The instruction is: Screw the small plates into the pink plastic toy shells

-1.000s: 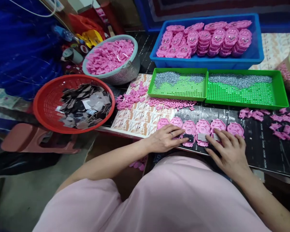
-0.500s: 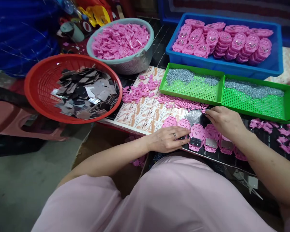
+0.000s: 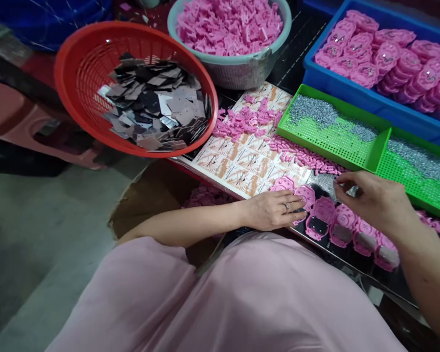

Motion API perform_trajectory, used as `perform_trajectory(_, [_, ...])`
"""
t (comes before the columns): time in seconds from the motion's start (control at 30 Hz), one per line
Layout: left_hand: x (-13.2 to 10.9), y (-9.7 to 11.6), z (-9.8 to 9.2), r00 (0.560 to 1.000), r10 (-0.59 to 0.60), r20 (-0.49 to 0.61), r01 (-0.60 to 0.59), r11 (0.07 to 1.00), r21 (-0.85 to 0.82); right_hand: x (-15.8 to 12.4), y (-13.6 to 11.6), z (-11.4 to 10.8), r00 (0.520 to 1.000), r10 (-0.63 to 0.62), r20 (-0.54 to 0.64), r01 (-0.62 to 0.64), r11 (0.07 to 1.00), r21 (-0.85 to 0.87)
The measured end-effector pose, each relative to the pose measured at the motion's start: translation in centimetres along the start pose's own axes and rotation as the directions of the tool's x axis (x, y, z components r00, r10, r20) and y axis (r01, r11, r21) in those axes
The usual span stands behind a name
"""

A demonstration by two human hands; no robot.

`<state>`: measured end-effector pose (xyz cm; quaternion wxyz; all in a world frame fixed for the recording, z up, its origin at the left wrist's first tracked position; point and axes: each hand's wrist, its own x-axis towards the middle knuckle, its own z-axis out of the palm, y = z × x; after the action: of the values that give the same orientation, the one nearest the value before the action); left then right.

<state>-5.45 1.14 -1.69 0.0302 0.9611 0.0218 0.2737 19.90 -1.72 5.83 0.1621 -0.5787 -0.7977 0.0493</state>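
My left hand (image 3: 275, 210) lies flat with fingers stretched over a pink plastic case piece (image 3: 305, 195) near the table's front edge. My right hand (image 3: 376, 200) hovers above the table behind the row, thumb and forefinger pinched together; whatever is between the tips is too small to make out. Several pink case pieces stand in a row to the right of my left hand, among them one with a dark plate (image 3: 318, 226) and one with a grey plate (image 3: 365, 240). Close beyond my right fingertips lies a strip of tiny pink parts (image 3: 308, 159).
A red basket (image 3: 64, 83) of thin dark and grey plates stands left. Behind are a pale tub (image 3: 234, 73) of pink parts and a blue crate (image 3: 315, 73) of stacked pink pieces. Green trays (image 3: 352, 149) hold small metal bits. A carton (image 3: 132, 210) sits below the table edge.
The view has swung left, so everything sits further right. My right hand has drawn back slightly from the tiny pink parts toward the row. My left hand stays on the case piece.
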Motion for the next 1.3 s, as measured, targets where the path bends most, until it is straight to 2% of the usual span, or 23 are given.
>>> perform_trajectory(0.07, [0.0,0.0,0.1,1.0,-0.002,0.016,0.002,1.0,-0.01,1.1,-1.3,0.9,0.999,0.033,0.037,-0.04,0.98,0.195])
perform_trajectory(0.13, [0.0,0.0,0.2,0.999,-0.001,0.035,0.002,1.0,-0.02,2.6,-2.4,2.3,0.989,0.078,0.123,-0.114,0.939,0.325])
perform_trajectory(0.2, [0.0,0.0,0.2,0.999,0.002,0.043,-0.001,1.0,-0.021,4.2,-3.1,3.7,0.961,0.158,0.229,-0.248,0.858,0.449])
perform_trajectory(0.27, [0.0,0.0,0.2,0.999,0.007,0.038,-0.006,1.0,-0.011,5.5,-3.5,4.8,0.919,0.216,0.329,-0.362,0.794,0.488])
perform_trajectory(0.33, [0.0,0.0,0.3,0.999,0.01,0.035,-0.01,1.0,-0.002,6.5,-3.7,5.6,0.899,0.234,0.369,-0.392,0.805,0.445])
perform_trajectory(0.47, [0.0,0.0,0.5,1.0,0.017,0.024,-0.017,1.0,-0.017,7.0,-4.0,6.3,0.901,0.237,0.364,-0.372,0.854,0.363])
perform_trajectory(0.77, [0.3,0.1,0.3,0.997,-0.002,0.078,0.004,0.999,-0.032,7.0,-4.3,5.9,0.879,0.258,0.402,-0.4,0.858,0.323])
perform_trajectory(1.03, [0.3,0.1,0.1,0.997,0.0,0.075,0.003,0.999,-0.037,7.1,-4.9,6.0,0.91,0.227,0.346,-0.322,0.914,0.247])
perform_trajectory(1.2, [0.3,0.1,0.3,0.999,-0.013,0.049,0.015,0.999,-0.044,6.8,-4.7,6.0,0.921,0.27,0.282,-0.325,0.93,0.172])
perform_trajectory(1.3, [0.3,0.2,0.4,0.999,-0.02,0.035,0.022,0.998,-0.058,7.7,-4.8,5.0,0.947,0.19,0.26,-0.226,0.967,0.118])
